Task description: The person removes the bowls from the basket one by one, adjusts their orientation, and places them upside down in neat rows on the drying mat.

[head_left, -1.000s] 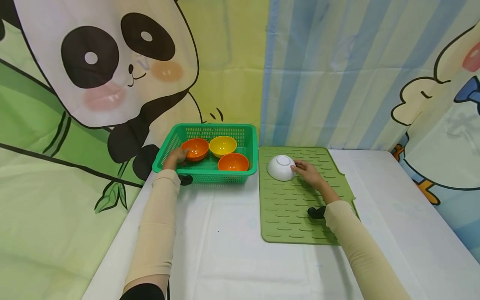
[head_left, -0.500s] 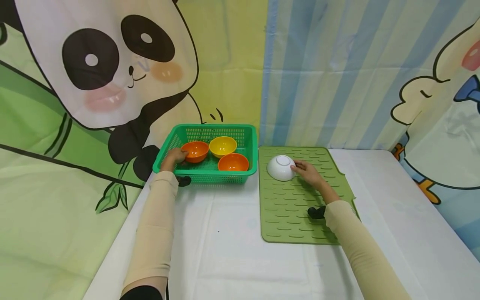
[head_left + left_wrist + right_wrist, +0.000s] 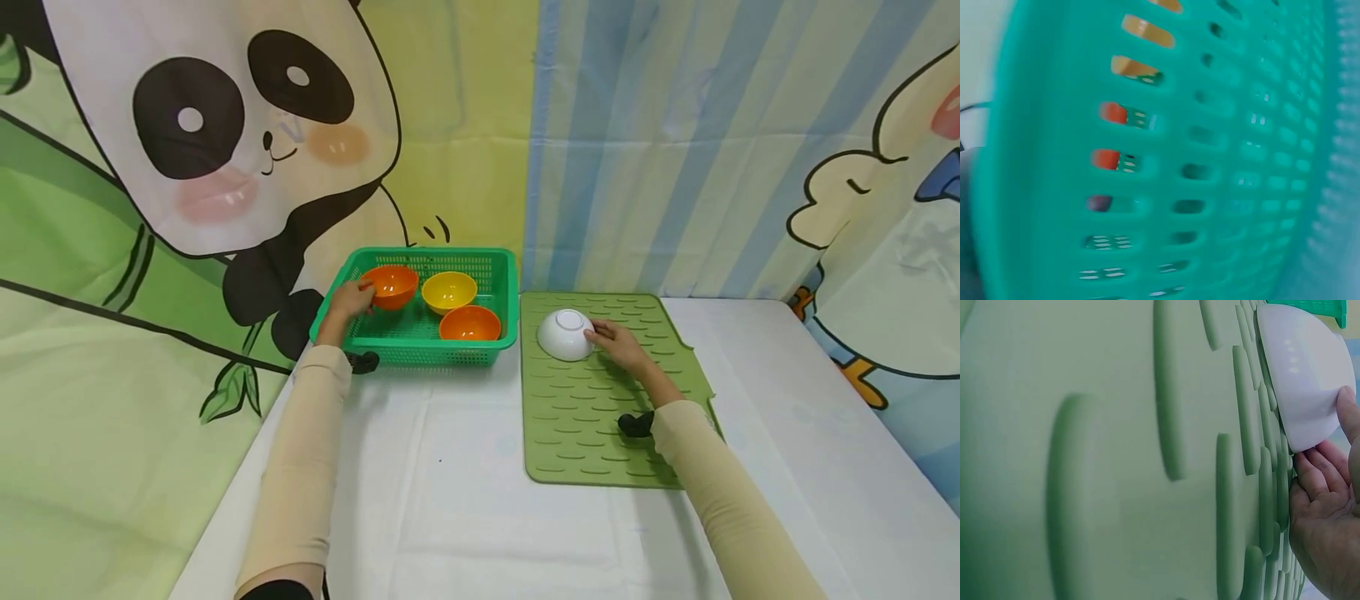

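My left hand [image 3: 352, 303] pinches the left rim of an orange bowl [image 3: 395, 289] inside the green basket [image 3: 420, 354]. Beside that bowl sit a yellow bowl [image 3: 449, 293] and a second orange bowl [image 3: 470, 324], both upright in the basket. The basket's slotted wall [image 3: 1166, 144] fills the left wrist view and hides most of the left hand. On the green mat [image 3: 577, 433] a white bowl [image 3: 564, 337] lies upside down. My right hand [image 3: 619, 346] holds its right side, thumb on the outer wall and fingers [image 3: 1319, 472] at the rim.
The basket stands on a white table [image 3: 450, 517], left of the mat and close to the back curtain [image 3: 637, 150]. A panda-printed cloth [image 3: 150, 350] hangs along the left side.
My left hand has taken hold of the orange bowl's rim and raised the bowl slightly toward the back of the basket. The right hand and white bowl have stayed put.
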A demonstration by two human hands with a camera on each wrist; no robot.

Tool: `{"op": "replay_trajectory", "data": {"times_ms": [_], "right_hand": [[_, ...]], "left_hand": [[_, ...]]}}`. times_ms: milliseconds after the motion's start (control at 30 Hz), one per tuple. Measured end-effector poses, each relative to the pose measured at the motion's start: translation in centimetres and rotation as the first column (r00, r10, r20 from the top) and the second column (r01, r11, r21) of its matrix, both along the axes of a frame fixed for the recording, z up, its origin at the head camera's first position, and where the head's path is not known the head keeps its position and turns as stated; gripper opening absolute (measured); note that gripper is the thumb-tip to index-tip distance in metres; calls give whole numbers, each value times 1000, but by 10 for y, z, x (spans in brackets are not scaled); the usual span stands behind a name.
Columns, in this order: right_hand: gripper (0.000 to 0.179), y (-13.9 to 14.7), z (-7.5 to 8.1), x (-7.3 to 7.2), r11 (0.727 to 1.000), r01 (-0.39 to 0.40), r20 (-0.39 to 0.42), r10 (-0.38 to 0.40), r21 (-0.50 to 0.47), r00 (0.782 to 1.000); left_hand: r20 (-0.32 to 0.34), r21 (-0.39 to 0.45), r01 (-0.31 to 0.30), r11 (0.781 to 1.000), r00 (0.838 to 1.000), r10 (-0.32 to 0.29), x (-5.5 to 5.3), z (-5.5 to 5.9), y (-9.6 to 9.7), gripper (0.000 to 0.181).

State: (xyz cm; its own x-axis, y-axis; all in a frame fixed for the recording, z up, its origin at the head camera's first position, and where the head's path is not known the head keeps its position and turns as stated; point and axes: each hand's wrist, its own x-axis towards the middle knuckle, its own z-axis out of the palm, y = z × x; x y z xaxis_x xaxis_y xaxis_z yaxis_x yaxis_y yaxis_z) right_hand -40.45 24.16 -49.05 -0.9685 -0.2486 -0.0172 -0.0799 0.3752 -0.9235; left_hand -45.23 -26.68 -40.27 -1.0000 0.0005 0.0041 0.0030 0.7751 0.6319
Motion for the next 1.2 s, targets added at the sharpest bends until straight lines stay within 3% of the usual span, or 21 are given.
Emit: {"op": "replay_trajectory", "data": {"times_ms": [100, 267, 467, 667, 833, 1033, 1200], "right_hand": [[65, -1, 0, 0, 1000, 4, 4, -4, -10, 1000], [66, -1, 2, 0, 1000, 8, 6, -8, -2, 1000], [66, -2, 5, 2, 1000, 11, 1, -11, 6, 1000], [65, -2, 2, 1, 1000, 14, -4, -14, 3, 1000], [65, -2, 0, 0, 1000, 16, -5, -16, -7, 1000], [65, -2, -1, 1, 1000, 19, -20, -20, -10, 1000], [65, -2, -1, 2, 999, 15, -25, -16, -30, 1000]], "left_hand": [[-94, 36, -33, 999, 995, 36, 4, 10, 3, 50], [-230, 71, -61, 996, 970, 76, 14, 32, 15, 47], [-314, 155, 15, 988, 949, 34, 33, 62, 39, 42], [-314, 255, 138, 957, 948, -53, 65, 92, 74, 36], [-309, 261, 246, 933, 937, -161, 90, 106, 100, 32], [-271, 247, 375, 894, 912, -308, 117, 111, 123, 31], [-234, 221, 435, 873, 893, -385, 136, 110, 138, 28]]}}
